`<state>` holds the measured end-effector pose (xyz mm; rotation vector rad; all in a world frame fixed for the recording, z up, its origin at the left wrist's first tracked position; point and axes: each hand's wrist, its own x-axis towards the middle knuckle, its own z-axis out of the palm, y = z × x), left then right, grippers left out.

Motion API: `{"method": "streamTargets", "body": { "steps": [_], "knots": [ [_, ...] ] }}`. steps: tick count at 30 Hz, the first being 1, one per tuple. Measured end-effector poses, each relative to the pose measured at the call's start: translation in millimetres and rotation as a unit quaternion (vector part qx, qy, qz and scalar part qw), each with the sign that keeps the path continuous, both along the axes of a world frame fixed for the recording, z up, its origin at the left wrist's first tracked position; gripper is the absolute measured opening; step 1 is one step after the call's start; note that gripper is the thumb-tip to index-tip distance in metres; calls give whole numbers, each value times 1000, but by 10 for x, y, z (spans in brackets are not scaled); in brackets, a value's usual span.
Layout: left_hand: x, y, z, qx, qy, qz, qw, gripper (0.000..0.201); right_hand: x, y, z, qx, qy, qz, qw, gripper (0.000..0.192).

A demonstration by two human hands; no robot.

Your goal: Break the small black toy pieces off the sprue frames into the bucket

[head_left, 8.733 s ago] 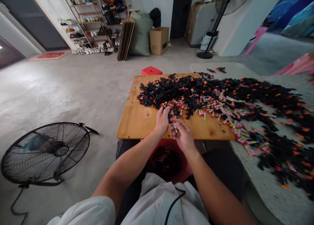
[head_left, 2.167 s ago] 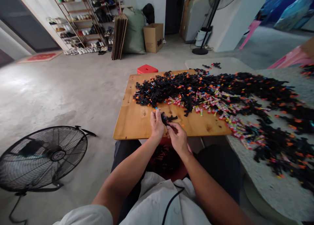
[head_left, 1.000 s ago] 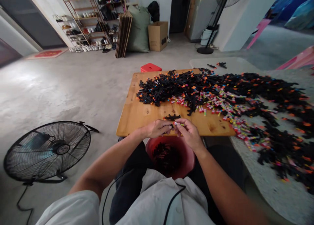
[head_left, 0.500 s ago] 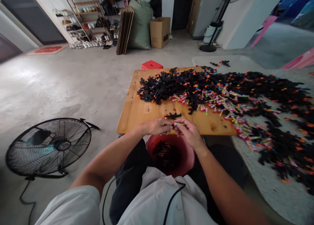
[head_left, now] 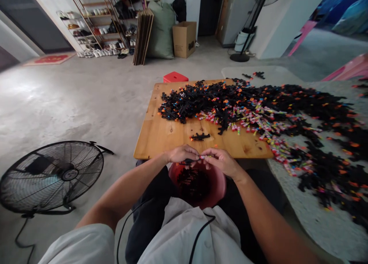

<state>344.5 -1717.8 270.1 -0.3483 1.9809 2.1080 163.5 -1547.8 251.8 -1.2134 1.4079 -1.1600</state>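
Observation:
My left hand (head_left: 183, 154) is closed round a small black toy gun (head_left: 188, 161), partly hidden by the fingers. Pinched in my right hand (head_left: 220, 161) is a small tube with a pink, white and yellow wrapper (head_left: 204, 157); its left end meets my left fingertips. Both hands are over a red basin (head_left: 220, 185) between my legs, with dark pieces inside. Just beyond them, a single black toy gun (head_left: 200, 136) with an orange tip lies on the wooden table (head_left: 163, 141).
A large heap of black toy guns (head_left: 201, 101) stretches rightward onto a speckled grey surface (head_left: 290, 195). Many wrapped tubes (head_left: 255, 120) lie along its near side. A floor fan (head_left: 70, 174) stands at left, a red stool (head_left: 175, 77) behind the table.
Both hands have come down slightly from the table edge to over the basin, still together. More of the toy gun and the tube shows between them. The view has shifted a little.

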Motion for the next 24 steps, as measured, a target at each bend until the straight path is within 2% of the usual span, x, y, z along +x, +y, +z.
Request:
{"method": "streamTargets", "body": {
  "steps": [2,3,6,8,10,12,14,15,17,19,21,24],
  "knots": [
    [-17,24,-64,6,-15,-21,1000,36,-35,60,-75,26,-29,28,999,35],
    [-29,22,-74,-16,-19,-39,999,34,-64,85,-105,43,-31,42,998,36],
    [-86,-54,-19,-171,4,-70,983,27,-223,119,-139,88,13,66,994,38],
    [-144,-150,48,-284,29,-64,956,28,-399,99,-108,104,75,37,991,38],
    [-228,-249,93,-364,44,-45,929,30,-615,43,-42,108,177,-48,977,40],
    [-345,-317,87,-423,39,15,905,29,-837,-48,41,100,301,-174,932,38],
    [-491,-339,30,-481,33,110,869,26,-1032,-165,116,92,402,-299,860,33],
    [-568,-336,-12,-508,32,143,849,26,-1113,-227,144,99,435,-345,825,32],
    [-712,-321,-103,-551,40,161,818,27,-1236,-344,173,142,476,-388,776,37],
    [-825,-320,-181,-572,47,147,806,31,-1309,-428,168,206,498,-376,753,40],
    [-895,-353,-234,-575,47,137,805,32,-1344,-466,143,253,504,-346,750,39],
    [-923,-441,-281,-561,68,113,817,28,-1327,-446,100,266,503,-334,752,35]
  ]
}}
